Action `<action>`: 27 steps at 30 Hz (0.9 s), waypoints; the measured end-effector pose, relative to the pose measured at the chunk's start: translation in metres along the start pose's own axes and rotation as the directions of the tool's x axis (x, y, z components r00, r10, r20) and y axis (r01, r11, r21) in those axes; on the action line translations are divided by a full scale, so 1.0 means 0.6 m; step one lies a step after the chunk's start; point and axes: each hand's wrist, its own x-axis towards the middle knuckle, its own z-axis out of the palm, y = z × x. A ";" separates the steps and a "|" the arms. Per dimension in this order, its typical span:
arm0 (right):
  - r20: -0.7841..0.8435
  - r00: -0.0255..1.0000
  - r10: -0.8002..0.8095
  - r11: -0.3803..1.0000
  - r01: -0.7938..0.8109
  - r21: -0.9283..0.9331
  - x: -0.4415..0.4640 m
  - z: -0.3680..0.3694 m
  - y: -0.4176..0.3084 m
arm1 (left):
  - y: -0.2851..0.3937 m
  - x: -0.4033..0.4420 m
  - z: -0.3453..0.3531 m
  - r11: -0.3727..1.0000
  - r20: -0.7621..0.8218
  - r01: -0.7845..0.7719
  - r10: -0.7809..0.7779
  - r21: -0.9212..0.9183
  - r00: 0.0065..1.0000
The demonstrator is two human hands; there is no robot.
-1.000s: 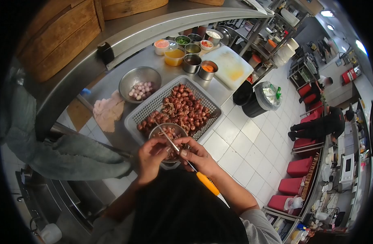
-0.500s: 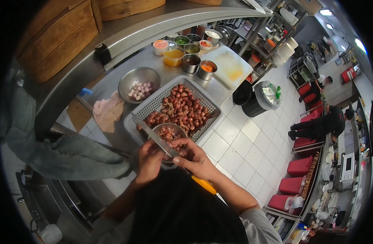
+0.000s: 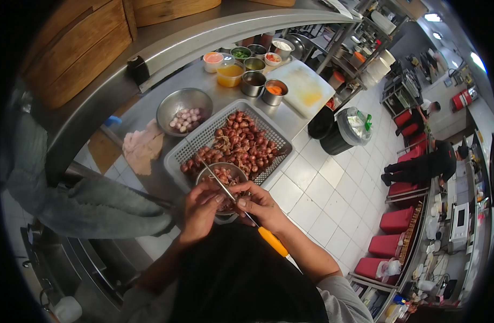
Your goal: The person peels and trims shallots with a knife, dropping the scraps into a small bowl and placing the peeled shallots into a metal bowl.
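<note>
My right hand (image 3: 258,204) grips a knife with a yellow handle (image 3: 273,241) by the rear of its blade; the handle extends back beneath my wrist. The blade (image 3: 217,180) points up and left, nearly edge-on to me. Close beside it, my left hand (image 3: 200,210) pinches a small shallot (image 3: 219,198), mostly covered by fingers. Both hands are over a metal bowl (image 3: 203,175) of reddish skins and peelings. That bowl sits in the near end of a grey perforated basket (image 3: 282,132) heaped with unpeeled red shallots (image 3: 241,140).
Peeled shallots (image 3: 185,119) lie in a steel bowl (image 3: 169,99) by a pink cloth (image 3: 143,146). Several ingredient containers, including an orange-liquid tub (image 3: 229,75), stand behind, near a white cutting board (image 3: 301,89). A lined bin (image 3: 338,142) is on the floor; co-workers (image 3: 430,164) stand farther right.
The knife blade has turned from showing its flat side to nearly edge-on, and its tip points farther right. My right hand has shifted slightly, leaving more of the yellow handle visible.
</note>
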 end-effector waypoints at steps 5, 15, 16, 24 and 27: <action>-0.018 0.999 0.027 1.000 -0.027 -0.001 -0.005 0.000 -0.002 | 0.006 0.001 -0.002 1.000 0.026 0.024 -0.025 0.018 0.999; -0.049 0.997 -0.059 0.961 0.044 -0.272 -0.013 0.024 -0.006 | 0.028 -0.005 0.016 0.968 0.001 -0.058 0.060 0.244 0.998; -0.048 0.997 -0.066 0.958 0.050 -0.282 -0.013 0.026 -0.007 | 0.029 -0.005 0.018 0.965 -0.003 -0.060 0.063 0.256 0.998; -0.048 0.991 -0.127 0.933 0.102 -0.346 -0.014 0.034 -0.011 | 0.030 -0.011 0.030 0.947 -0.049 -0.061 0.081 0.315 0.996; -0.057 0.988 -0.143 0.926 0.113 -0.361 -0.014 0.037 -0.012 | 0.023 -0.013 0.027 0.941 -0.047 -0.082 0.103 0.330 0.994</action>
